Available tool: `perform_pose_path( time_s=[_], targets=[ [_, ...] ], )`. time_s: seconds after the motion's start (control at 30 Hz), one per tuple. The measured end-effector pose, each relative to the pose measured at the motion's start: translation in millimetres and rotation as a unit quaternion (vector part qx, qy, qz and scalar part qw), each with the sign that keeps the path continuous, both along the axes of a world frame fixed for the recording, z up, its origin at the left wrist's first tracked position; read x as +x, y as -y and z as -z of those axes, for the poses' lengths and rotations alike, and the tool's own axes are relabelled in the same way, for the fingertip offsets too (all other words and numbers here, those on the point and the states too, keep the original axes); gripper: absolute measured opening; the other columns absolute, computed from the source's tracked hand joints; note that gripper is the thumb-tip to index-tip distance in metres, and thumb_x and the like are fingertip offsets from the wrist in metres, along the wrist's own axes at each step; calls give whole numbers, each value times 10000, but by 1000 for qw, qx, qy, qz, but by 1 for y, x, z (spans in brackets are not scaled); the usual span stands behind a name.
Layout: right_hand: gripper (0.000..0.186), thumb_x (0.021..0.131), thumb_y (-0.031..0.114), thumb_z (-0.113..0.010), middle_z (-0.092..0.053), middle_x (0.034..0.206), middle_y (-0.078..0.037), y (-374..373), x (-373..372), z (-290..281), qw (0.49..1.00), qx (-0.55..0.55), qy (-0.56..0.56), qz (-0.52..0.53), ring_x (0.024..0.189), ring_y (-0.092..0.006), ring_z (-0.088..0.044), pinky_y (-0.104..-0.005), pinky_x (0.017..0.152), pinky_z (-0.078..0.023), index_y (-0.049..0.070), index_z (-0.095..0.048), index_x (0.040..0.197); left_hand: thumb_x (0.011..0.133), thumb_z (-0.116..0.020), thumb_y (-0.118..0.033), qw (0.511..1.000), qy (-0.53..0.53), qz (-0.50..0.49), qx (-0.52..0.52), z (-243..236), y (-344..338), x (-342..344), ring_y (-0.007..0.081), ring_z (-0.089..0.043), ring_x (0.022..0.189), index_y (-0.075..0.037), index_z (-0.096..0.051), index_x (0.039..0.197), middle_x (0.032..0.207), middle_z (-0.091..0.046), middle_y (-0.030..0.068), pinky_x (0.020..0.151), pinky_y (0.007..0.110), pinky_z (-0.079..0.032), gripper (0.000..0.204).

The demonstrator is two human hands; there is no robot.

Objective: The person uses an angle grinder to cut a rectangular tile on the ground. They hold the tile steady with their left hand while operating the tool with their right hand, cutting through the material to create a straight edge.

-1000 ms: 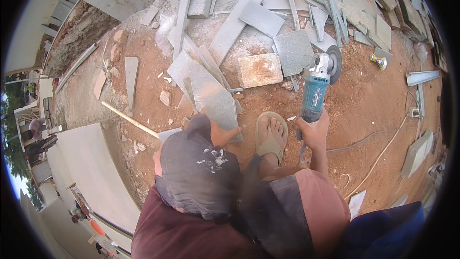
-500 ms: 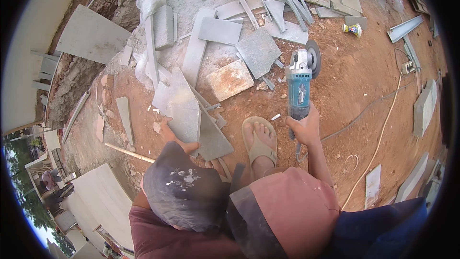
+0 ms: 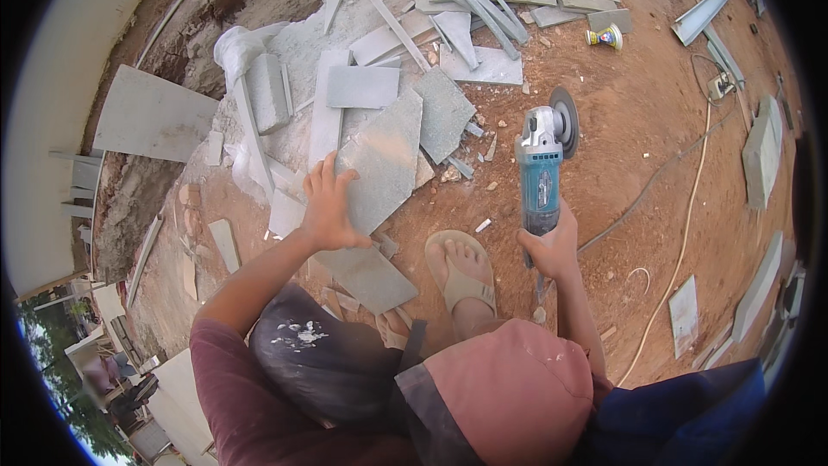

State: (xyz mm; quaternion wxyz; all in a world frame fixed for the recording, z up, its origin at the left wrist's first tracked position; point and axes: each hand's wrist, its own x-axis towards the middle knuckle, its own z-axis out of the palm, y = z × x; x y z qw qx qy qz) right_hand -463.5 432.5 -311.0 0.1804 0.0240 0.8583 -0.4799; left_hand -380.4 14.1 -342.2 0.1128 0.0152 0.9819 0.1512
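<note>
My left hand (image 3: 332,205) grips the lower left edge of a grey stone slab (image 3: 385,151), its fingers spread along that edge and its thumb by the bottom corner. The slab covers much of a rust-stained block and overlaps other pieces. Below this hand a second grey slab (image 3: 369,280) lies beside my sandalled foot (image 3: 461,267). My right hand (image 3: 552,246) is closed round the rear body of a teal angle grinder (image 3: 542,173), held upright with its disc (image 3: 565,123) at the top. I cannot tell whether the disc is turning.
Stone offcuts and strips (image 3: 479,9) are heaped at the far side. A plastic bag (image 3: 241,52) sits among them at left. A cord (image 3: 690,194) runs over the reddish soil to a socket box (image 3: 721,85). A small tub (image 3: 605,37) lies tipped over. More slabs (image 3: 763,151) stand at right.
My left hand and the slab have moved away from my feet and to the right, over the stained block. The lower slab is more exposed. My right hand still holds the grinder.
</note>
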Motion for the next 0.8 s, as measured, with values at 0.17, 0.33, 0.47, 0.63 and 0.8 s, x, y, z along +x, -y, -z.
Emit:
perform_pose_path(
  time_s=[0.17, 0.33, 0.47, 0.63, 0.8],
  targets=[
    [524, 716, 172, -824, -737, 970, -125, -11, -5, 5, 999, -8, 1, 44, 888, -210, -703, -375, 879, -566, -36, -658, 1168, 615, -966, -541, 999, -2, 34, 13, 13, 12, -23, 538, -316, 1502, -52, -419, 1542, 1648, -308, 313, 1216, 691, -225, 1182],
    [491, 732, 174, -813, -724, 987, -94, -14, -19, 0, 997, -15, 15, 70, 900, -172, -680, -353, 869, -558, -24, -650, 1152, 847, -868, -562, 977, -31, -105, 182, 15, -12, -137, 448, -620, 1350, 30, -527, 1504, 1427, -656, 292, 1130, 532, -481, 948],
    [481, 736, 170, -802, -705, 976, -73, -13, -26, -4, 997, -29, 12, 70, 884, -161, -656, -345, 863, -551, -17, -640, 1148, 762, -939, -547, 985, 53, -100, 134, 21, -66, -223, 442, -593, 1406, -38, -496, 1591, 1567, -565, 282, 1164, 527, -479, 1069],
    [489, 727, 160, -796, -687, 958, -61, -14, -21, -14, 997, -16, 5, 76, 870, -150, -636, -340, 850, -545, -11, -636, 1156, 600, -1050, -467, 980, 192, 3, -57, 11, -114, -269, 427, -526, 1469, -240, -515, 1615, 1635, -461, 240, 1196, 549, -453, 1169],
    [496, 720, 143, -787, -677, 956, -45, -17, -22, -18, 995, -28, 30, 89, 861, -141, -623, -335, 828, -542, -15, -634, 1165, 547, -1073, -426, 975, 199, 43, -90, 8, -106, -296, 419, -609, 1364, -206, -618, 1452, 1537, -555, 217, 1120, 542, -501, 1036]
  ],
)
